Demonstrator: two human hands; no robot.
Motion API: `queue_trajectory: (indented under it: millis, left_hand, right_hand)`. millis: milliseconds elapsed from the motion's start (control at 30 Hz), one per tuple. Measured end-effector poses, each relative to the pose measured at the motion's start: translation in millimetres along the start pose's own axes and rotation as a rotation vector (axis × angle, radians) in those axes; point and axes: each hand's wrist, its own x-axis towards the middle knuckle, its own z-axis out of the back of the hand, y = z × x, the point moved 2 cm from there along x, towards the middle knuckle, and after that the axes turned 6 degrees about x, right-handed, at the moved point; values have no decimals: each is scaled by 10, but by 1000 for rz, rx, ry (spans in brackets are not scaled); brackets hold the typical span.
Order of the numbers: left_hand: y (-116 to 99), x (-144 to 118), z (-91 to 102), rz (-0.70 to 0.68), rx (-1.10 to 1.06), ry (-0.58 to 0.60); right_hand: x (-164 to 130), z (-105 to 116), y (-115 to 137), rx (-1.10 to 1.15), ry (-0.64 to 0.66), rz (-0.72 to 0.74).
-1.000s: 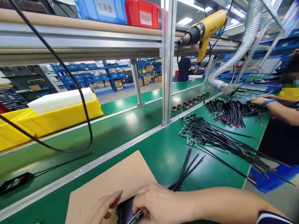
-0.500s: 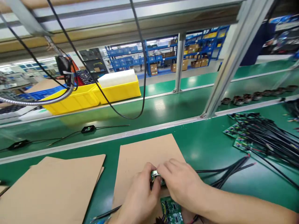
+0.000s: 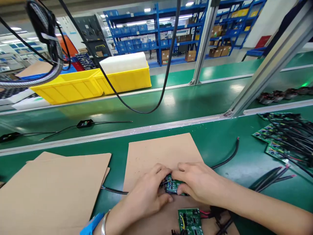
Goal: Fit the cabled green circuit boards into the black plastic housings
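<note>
A green circuit board (image 3: pixel 173 186) lies on a brown cardboard sheet (image 3: pixel 158 148), held between my two hands. My left hand (image 3: pixel 148 191) has its fingers curled onto the board's left end, with the thumb low beside it. My right hand (image 3: pixel 198 181) grips the right part, thumb on the near edge and fingers over the far side, which they cover. A black cable (image 3: pixel 114 190) comes out left of my left hand; another black cable (image 3: pixel 227 160) runs out beyond my right hand. Nearer to me lies a second circuit board (image 3: pixel 190 220) with red, black and yellow wires.
Stacked cardboard sheets (image 3: pixel 58 186) lie at left. Several wired boards (image 3: pixel 281 143) and loose black cables (image 3: pixel 271 178) are at right. Behind the metal rail (image 3: pixel 151 129) are a small black wired module (image 3: pixel 85 123) and yellow bins (image 3: pixel 127 80). A black cable loop (image 3: pixel 144 112) hangs in front.
My left thumb has come away from the small part pinched before, and the board now lies flatter under both hands. The view has tilted and shifted; a blue wristband now shows.
</note>
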Motion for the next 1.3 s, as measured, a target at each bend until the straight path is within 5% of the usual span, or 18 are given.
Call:
queue_trajectory:
  millis: [200, 567, 1300]
  left_hand:
    - [92, -8, -153, 58, -51, -29]
    - [59, -120, -284, 152, 39, -8]
    - [117, -139, -308, 26, 101, -92]
  right_hand:
    - [126, -33, -27, -65, 4, 156]
    - [66, -83, 89, -113, -5, 177]
    - [62, -204, -29, -49, -122, 264]
